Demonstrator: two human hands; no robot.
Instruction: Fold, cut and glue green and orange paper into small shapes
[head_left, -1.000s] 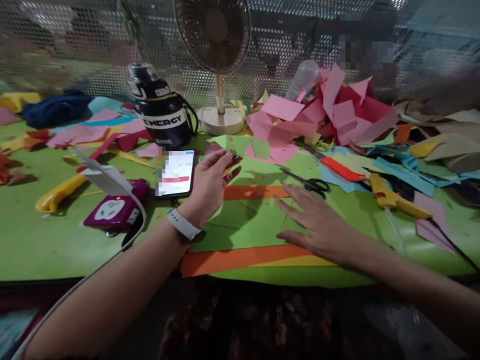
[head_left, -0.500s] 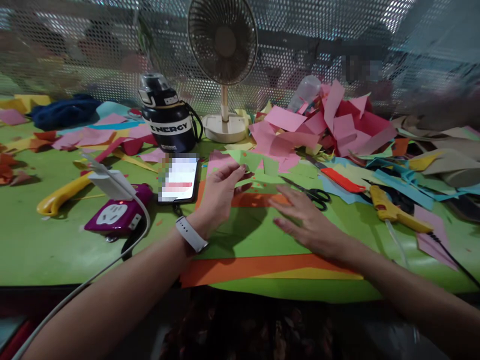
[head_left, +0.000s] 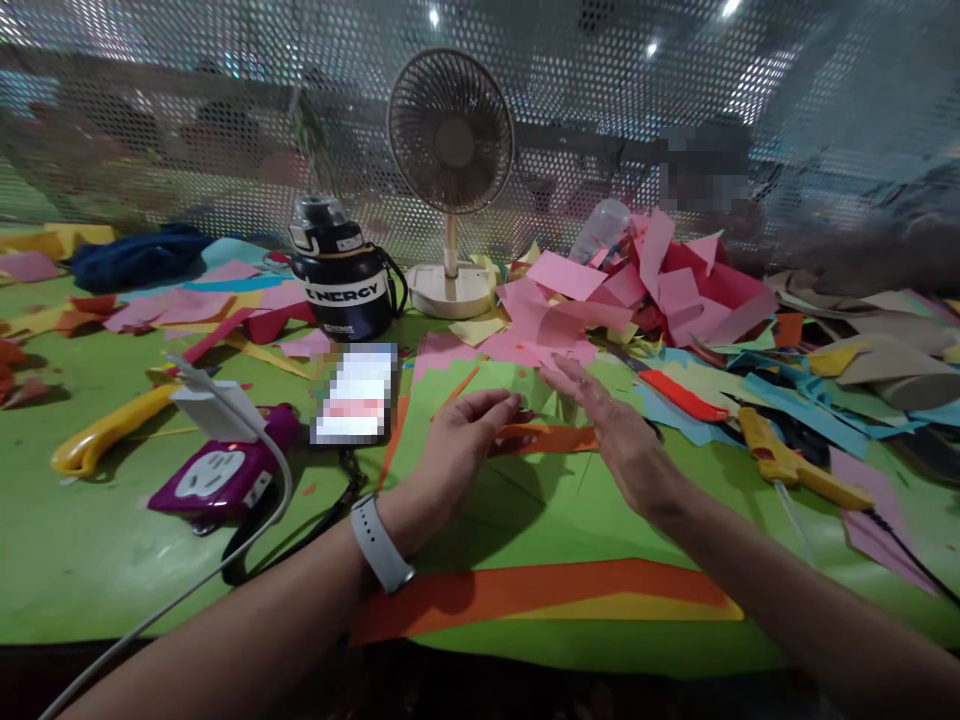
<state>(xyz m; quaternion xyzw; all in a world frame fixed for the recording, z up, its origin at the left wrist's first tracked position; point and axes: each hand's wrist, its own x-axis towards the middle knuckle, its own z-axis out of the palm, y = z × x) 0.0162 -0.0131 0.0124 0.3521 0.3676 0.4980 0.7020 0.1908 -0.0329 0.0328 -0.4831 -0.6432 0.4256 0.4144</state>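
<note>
My left hand [head_left: 469, 435], with a pale watch strap [head_left: 381, 545] on its wrist, hovers over green paper [head_left: 517, 520]. Its thumb and fingertips are pinched together; whether anything sits between them I cannot make out. An orange paper strip [head_left: 559, 440] lies across the green sheets by both hands. To the right, my right hand [head_left: 626, 445] is stretched out edge-on, fingers long, holding nothing visible, over the far part of the green paper. The scissors are almost wholly hidden behind it. Nearer me lies a larger orange sheet [head_left: 540, 595] with a yellow edge showing.
At left are a phone [head_left: 356, 395], a purple power socket [head_left: 217, 475] with a white charger and cable, and a yellow-handled tool [head_left: 112, 430]. Behind stand a bottle [head_left: 341, 275] and a fan [head_left: 451, 140]. Pink scraps [head_left: 570, 280], a red cutter [head_left: 684, 394] and a yellow glue gun [head_left: 795, 465] lie right.
The view has tilted up. My right hand has moved forward and straightened its fingers, covering the scissors that showed before. My left hand stays pinched, lower over the green paper.
</note>
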